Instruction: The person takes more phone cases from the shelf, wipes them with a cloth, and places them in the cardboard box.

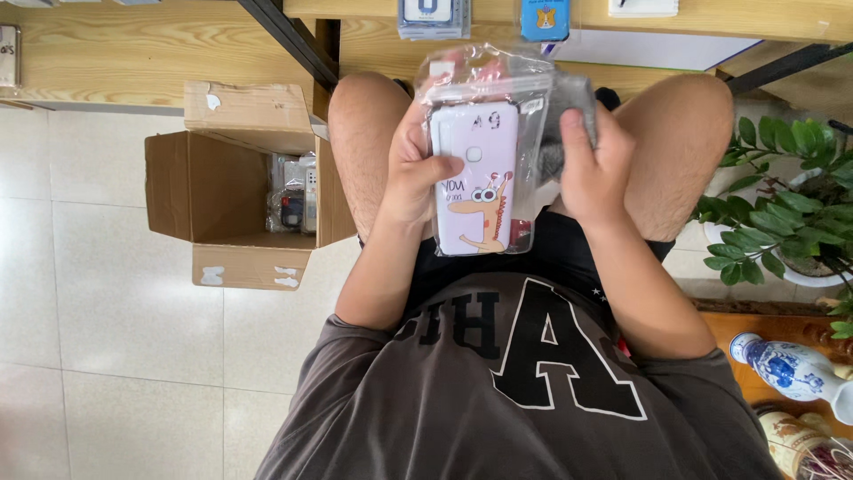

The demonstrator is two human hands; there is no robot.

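A pale lilac phone case [475,178] with a cartoon long-necked creature on it sits inside a clear zip plastic bag [487,73]. I hold it above my lap between both hands. My left hand [410,169] grips the bag's left edge, thumb across the front of the case. My right hand [593,169] holds the right edge, thumb on the front. A grey object [573,102] lies behind the bag against my right fingers; I cannot tell what it is. My bare knees are on either side.
An open cardboard box [178,187] with several bagged phone cases stands on the tiled floor to the left. A wooden shelf [133,53] with packaged items runs ahead. A potted plant [782,204] and a blue-and-white vase [791,369] are to the right.
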